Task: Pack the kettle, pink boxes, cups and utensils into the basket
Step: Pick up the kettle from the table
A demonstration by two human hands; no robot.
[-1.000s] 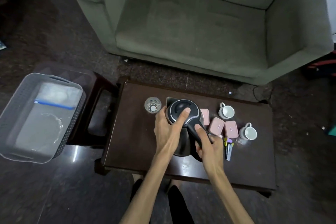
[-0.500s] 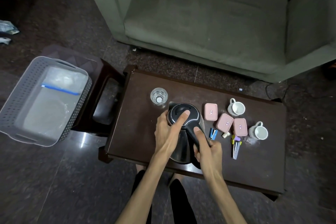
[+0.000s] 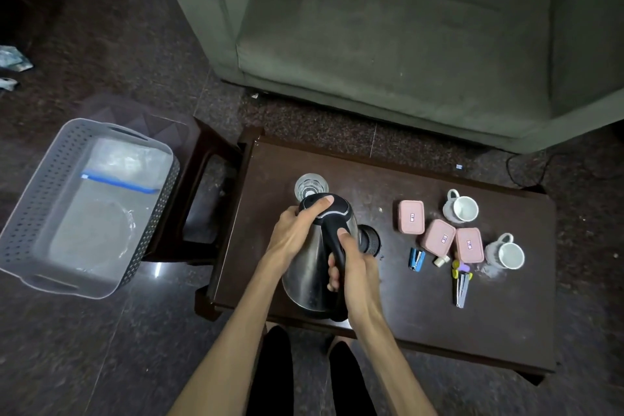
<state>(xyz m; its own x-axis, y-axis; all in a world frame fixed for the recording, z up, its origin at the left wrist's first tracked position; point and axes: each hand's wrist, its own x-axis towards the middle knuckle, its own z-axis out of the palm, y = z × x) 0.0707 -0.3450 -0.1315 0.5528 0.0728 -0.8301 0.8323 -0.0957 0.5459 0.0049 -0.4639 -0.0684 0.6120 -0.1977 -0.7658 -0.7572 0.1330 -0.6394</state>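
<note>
We look down on a dark wooden counter (image 3: 422,324) standing on a dark speckled stone floor (image 3: 84,44), with a grey-green sofa (image 3: 388,44) just beyond its far edge. Our right hand (image 3: 354,267) has its grip curled tight round the black handle of the steel kettle (image 3: 310,267), thumb laid along the top of the handle, while our left hand (image 3: 293,236) rests on the kettle's side with the thumb pressed on the black lid. The kettle leans over the counter's left half, and its round black base (image 3: 369,240) shows just to the right of it. A clear glass (image 3: 310,184) stands just behind the kettle. On the right half lie three pink boxes (image 3: 439,238) close together, two white cups (image 3: 464,208) beside them, a bundle of utensils (image 3: 461,282) near the front, and a small blue object (image 3: 417,258). The grey perforated basket (image 3: 27,206) sits left of the counter on a dark stool (image 3: 199,199), well apart from the kettle, with clear plastic inside.
</note>
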